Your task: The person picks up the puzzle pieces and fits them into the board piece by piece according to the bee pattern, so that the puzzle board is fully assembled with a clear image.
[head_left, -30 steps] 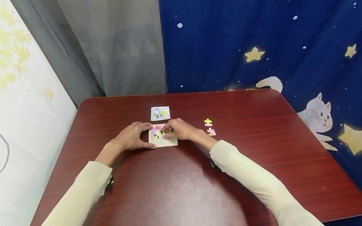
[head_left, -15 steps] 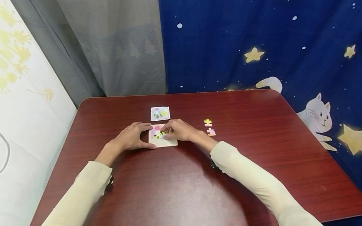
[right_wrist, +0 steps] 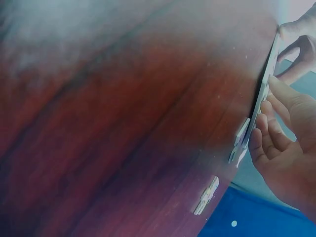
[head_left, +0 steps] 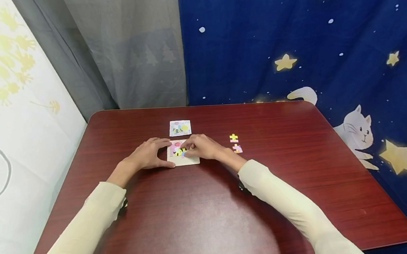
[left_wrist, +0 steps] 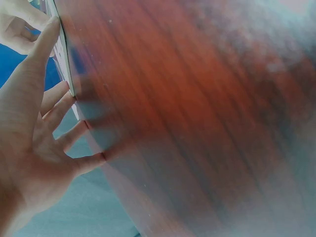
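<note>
A small square puzzle board lies on the table, its upper part filled with a pink picture of a striped bee and a pale strip bare along the near side. My left hand holds the board's left side, thumb at the near corner and index finger at the far one. In the left wrist view its other fingers are spread. Over the board's right half, my right hand has thumb and index finger bent together on a puzzle piece, mostly covered by the fingertips.
Two loose jigsaw pieces, a yellow one and a pink one, lie right of the board. Beyond the board is a picture card with a similar bee. Curtains hang behind the dark red table.
</note>
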A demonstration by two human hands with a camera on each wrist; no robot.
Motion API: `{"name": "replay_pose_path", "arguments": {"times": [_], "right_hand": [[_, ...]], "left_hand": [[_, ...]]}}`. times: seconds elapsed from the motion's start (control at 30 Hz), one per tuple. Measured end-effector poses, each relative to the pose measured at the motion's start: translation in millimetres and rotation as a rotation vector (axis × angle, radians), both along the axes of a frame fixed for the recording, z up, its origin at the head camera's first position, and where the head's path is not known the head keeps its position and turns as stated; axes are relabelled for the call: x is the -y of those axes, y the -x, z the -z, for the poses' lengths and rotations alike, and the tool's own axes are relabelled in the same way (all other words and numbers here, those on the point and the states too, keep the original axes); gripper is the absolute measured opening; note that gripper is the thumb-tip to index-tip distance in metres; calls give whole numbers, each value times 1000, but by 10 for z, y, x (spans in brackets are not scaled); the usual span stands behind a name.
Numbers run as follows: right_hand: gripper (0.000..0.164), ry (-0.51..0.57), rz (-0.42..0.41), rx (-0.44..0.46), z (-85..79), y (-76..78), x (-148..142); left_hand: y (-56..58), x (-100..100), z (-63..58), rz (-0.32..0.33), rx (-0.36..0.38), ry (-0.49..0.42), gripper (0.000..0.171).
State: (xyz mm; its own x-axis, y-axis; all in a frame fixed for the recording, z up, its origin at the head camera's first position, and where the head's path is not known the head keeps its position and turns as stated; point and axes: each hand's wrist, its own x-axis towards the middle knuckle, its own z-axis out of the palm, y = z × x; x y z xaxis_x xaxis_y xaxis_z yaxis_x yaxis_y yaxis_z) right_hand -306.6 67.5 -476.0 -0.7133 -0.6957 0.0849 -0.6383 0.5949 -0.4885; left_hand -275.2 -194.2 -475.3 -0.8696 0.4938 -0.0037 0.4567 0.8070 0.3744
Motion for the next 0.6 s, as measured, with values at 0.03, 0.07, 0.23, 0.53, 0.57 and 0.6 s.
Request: {"name": "replay_pose_path", "arguments": {"times": [0.03, 0.07, 0.23, 0.53, 0.57, 0.6], "right_hand": [[30, 1, -1, -1, -7, 0, -8], [30, 1, -3, -1, -13, 1, -17], [30, -12, 0, -29, -50, 25, -79], [33, -29, 49, -40, -77, 67, -286], [34, -27, 52, -43, -78, 73, -314], [34, -27, 52, -47, -81, 81, -344]], "left_hand": [[2, -2, -1, -2, 3, 3, 94], [2, -3, -3, -2, 3, 5, 94], [9, -9, -14, -14, 17, 14, 93], [-4, -1, -5, -16, 22, 15, 95], [-6, -2, -6, -15, 24, 13, 95], [-10, -3, -9, -16, 25, 13, 95]]}}
